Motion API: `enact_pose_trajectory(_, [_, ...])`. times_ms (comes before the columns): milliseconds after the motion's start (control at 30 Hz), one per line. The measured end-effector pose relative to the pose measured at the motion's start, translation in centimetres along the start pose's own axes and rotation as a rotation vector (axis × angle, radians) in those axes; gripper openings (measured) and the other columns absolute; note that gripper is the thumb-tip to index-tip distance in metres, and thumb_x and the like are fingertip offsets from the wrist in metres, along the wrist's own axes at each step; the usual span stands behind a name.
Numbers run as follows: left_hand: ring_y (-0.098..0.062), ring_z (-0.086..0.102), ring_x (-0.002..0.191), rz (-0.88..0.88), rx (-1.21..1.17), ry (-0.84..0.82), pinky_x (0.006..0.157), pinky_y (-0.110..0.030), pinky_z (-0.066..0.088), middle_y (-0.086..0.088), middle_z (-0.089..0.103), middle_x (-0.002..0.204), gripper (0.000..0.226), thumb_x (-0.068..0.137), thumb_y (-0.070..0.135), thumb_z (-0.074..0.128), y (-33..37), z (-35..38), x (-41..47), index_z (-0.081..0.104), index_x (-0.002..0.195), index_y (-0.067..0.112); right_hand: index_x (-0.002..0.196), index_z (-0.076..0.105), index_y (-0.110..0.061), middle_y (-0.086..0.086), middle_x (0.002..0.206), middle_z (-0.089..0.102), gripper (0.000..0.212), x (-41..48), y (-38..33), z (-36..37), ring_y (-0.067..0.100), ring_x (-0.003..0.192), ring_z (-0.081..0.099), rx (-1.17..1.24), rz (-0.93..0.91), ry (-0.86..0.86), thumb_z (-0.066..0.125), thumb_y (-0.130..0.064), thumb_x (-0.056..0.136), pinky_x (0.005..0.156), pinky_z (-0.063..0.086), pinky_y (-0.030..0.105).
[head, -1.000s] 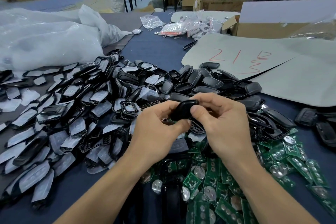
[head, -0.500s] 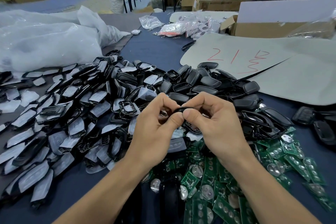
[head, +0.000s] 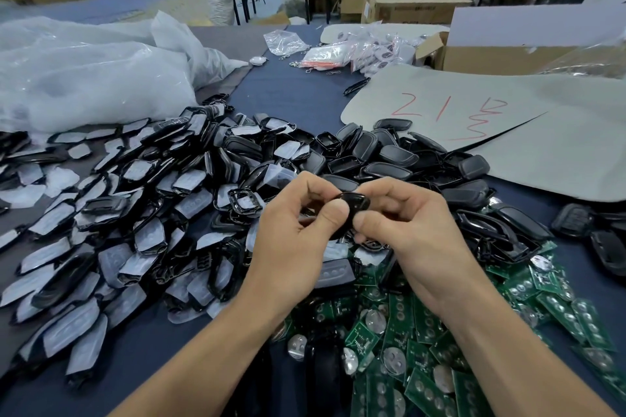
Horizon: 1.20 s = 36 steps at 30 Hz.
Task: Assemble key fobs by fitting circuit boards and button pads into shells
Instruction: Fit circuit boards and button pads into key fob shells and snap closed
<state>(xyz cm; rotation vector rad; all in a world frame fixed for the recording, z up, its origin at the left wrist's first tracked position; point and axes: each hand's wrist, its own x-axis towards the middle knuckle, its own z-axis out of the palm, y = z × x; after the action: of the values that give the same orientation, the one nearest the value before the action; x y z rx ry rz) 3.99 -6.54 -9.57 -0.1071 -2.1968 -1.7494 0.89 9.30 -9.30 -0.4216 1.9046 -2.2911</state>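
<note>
Key-fob shell of glossy black plastic, oval and rounded (head: 354,204), held edge-up in the air between both hands, above the spot where the heaps meet. Pinched by left hand (head: 291,247), thumb on the near edge and forefinger curled over the top. Pinched likewise by right hand (head: 416,240), thumb tip pressed to the lower right edge. Thumbs set nearly tip to tip, probably to squeeze the two halves together along one seam until snapped home. Cannot tell whether that seam is fully closed, hidden as it is by the fingers. Raised clear of the table, most likely for room to turn it and press round the rim.

Parts laid out within reach, sorted by kind:
- green rectangular circuit boards with round silver battery clips (head: 423,352), heaped just under the wrists
- matte black plastic back shells (head: 389,159), piled just beyond the hands
- glossy black front frames under pale protective film (head: 135,213), spread wide to the left
- pale grey rubbery button pad (head: 333,272), or so it seems, lying below the left hand

All on dark blue table cover (head: 298,95). Farther off: grey sheet marked in red (head: 474,145), crumpled clear plastic bags (head: 84,78), brown cardboard box (head: 508,57).
</note>
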Motion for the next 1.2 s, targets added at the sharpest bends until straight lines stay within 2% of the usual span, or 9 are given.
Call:
enact_pose_trajectory(133, [-0.008, 0.073, 0.098, 0.033, -0.019, -0.055, 0.078, -0.018, 0.057, 0.014, 0.077, 0.099, 0.029, 0.083, 0.016, 0.077, -0.15, -0.26, 0.25, 0.075, 0.101, 0.039, 0.085, 0.082, -0.021, 0.006, 0.073, 0.075, 0.033, 0.0, -0.23, -0.12, 0.018, 0.067, 0.071, 0.104, -0.02, 0.068, 0.073, 0.011, 0.081, 0.067, 0.059, 0.027])
enact_pose_trajectory(233, [-0.007, 0.075, 0.092, 0.028, 0.019, 0.025, 0.075, -0.019, 0.058, 0.016, 0.079, 0.096, 0.039, 0.082, 0.01, 0.082, -0.4, -0.33, 0.24, 0.078, 0.101, 0.044, 0.084, 0.08, -0.015, 0.009, 0.076, 0.076, 0.039, 0.07, -0.06, -0.01, 0.019, 0.073, 0.074, 0.167, 0.055, 0.086, 0.062, 0.02, 0.087, 0.07, 0.061, 0.025])
enact_pose_trajectory(367, [-0.003, 0.074, 0.093, 0.076, 0.202, 0.088, 0.081, -0.017, 0.057, 0.022, 0.077, 0.097, 0.047, 0.08, 0.002, 0.085, -0.77, -0.28, 0.04, 0.079, 0.101, 0.044, 0.088, 0.078, -0.011, 0.009, 0.081, 0.078, 0.031, -0.02, -0.05, 0.25, 0.023, 0.075, 0.069, -0.108, -0.024, 0.091, 0.07, 0.018, 0.081, 0.075, 0.061, 0.035])
enact_pose_trajectory(433, [-0.003, 0.073, 0.099, 0.103, 0.258, 0.097, 0.087, -0.022, 0.058, 0.023, 0.076, 0.1, 0.044, 0.079, 0.003, 0.087, -0.66, -0.19, -0.11, 0.081, 0.103, 0.039, 0.089, 0.078, -0.009, 0.007, 0.08, 0.079, 0.029, -0.05, -0.06, 0.15, 0.02, 0.072, 0.071, -0.158, -0.056, 0.097, 0.074, 0.017, 0.078, 0.07, 0.061, 0.031])
enact_pose_trajectory(600, [-0.007, 0.077, 0.093, 0.008, 0.055, 0.068, 0.085, -0.023, 0.061, 0.017, 0.079, 0.102, 0.059, 0.071, 0.002, 0.093, -0.3, -0.41, 0.34, 0.077, 0.11, 0.044, 0.092, 0.079, -0.005, 0.018, 0.079, 0.077, 0.023, 0.0, -0.14, 0.09, 0.021, 0.065, 0.073, 0.04, 0.059, 0.138, 0.073, 0.015, 0.083, 0.062, 0.06, 0.023])
enact_pose_trajectory(700, [-0.013, 0.078, 0.095, -0.04, -0.045, -0.006, 0.088, -0.029, 0.061, 0.009, 0.081, 0.103, 0.056, 0.071, 0.007, 0.09, -0.33, -0.65, 0.79, 0.076, 0.115, 0.038, 0.084, 0.081, -0.008, 0.021, 0.081, 0.077, 0.017, 0.06, -0.37, 0.01, 0.022, 0.063, 0.074, 0.157, 0.176, 0.127, 0.074, 0.008, 0.085, 0.059, 0.06, 0.023])
enact_pose_trajectory(900, [-0.019, 0.076, 0.1, -0.092, -0.121, -0.083, 0.093, -0.038, 0.059, 0.002, 0.081, 0.104, 0.041, 0.079, 0.011, 0.079, -0.54, -0.47, 0.79, 0.075, 0.11, 0.036, 0.081, 0.079, -0.003, 0.022, 0.076, 0.076, 0.013, -0.28, -0.23, 0.31, 0.023, 0.056, 0.073, 0.134, 0.171, 0.17, 0.076, 0.009, 0.082, 0.055, 0.059, 0.025])
enact_pose_trajectory(1067, [-0.019, 0.074, 0.092, -0.113, -0.18, -0.062, 0.081, -0.025, 0.059, -0.003, 0.079, 0.097, 0.033, 0.074, 0.011, 0.075, -0.77, -0.17, 0.55, 0.076, 0.097, 0.034, 0.079, 0.079, -0.004, 0.022, 0.075, 0.076, 0.015, -0.32, 0.18, 0.66, 0.025, 0.055, 0.073, 0.127, 0.151, 0.178, 0.077, 0.011, 0.081, 0.055, 0.059, 0.026])
enact_pose_trajectory(1200, [-0.013, 0.075, 0.087, -0.075, -0.127, -0.045, 0.078, -0.021, 0.057, 0.002, 0.08, 0.093, 0.046, 0.077, -0.005, 0.082, -0.79, -0.5, 0.66, 0.079, 0.094, 0.038, 0.084, 0.079, -0.006, 0.02, 0.077, 0.077, 0.018, -0.41, 0.32, 0.6, 0.025, 0.059, 0.074, 0.089, 0.104, 0.149, 0.076, 0.012, 0.082, 0.058, 0.06, 0.025])
